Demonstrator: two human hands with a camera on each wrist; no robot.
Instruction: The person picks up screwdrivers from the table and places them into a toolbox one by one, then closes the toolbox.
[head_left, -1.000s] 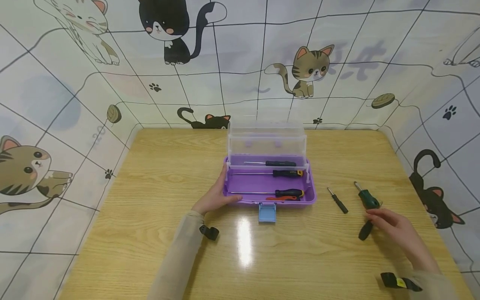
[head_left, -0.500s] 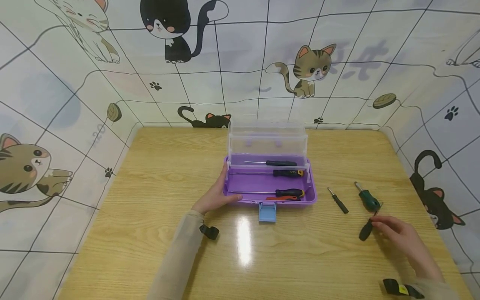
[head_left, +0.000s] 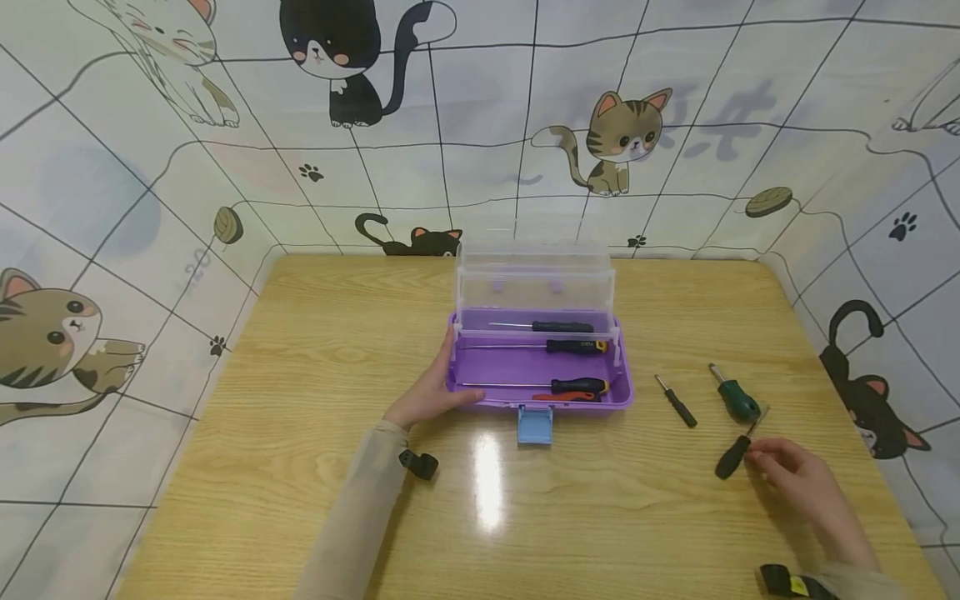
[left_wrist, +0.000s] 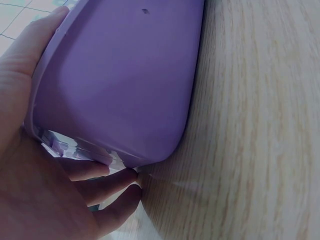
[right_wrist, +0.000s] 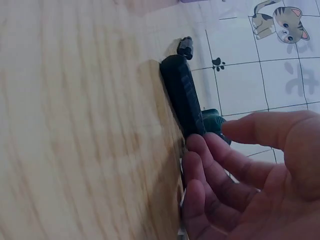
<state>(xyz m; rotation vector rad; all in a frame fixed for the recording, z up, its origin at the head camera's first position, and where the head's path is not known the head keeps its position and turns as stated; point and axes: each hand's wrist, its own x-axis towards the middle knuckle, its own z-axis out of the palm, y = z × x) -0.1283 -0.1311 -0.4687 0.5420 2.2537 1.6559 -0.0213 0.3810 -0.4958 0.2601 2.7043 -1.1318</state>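
Note:
In the head view a purple toolbox (head_left: 495,363) stands with its clear lid raised, several screwdrivers inside. My left hand (head_left: 429,395) grips its left end, thumb on the front rim; the left wrist view shows fingers (left_wrist: 117,182) bent around the purple end wall (left_wrist: 125,80). To the right, a black-handled screwdriver (head_left: 732,457) lies beside my right hand (head_left: 812,492). In the right wrist view, fingertips (right_wrist: 196,145) touch the near end of that black handle (right_wrist: 182,95), while the thumb stands apart. A green-handled screwdriver (head_left: 738,402) lies just behind.
A small black screwdriver (head_left: 678,406) lies between the toolbox and the green one. The blue latch (head_left: 535,425) hangs down at the toolbox front. Behind the wooden table (head_left: 337,333) rises a cloth (head_left: 480,175) printed with cats.
My right hand has drawn back a little toward the near edge, from the screwdriver's shaft to beside its handle. The black-handled screwdriver has shifted slightly. My left hand has stayed on the toolbox.

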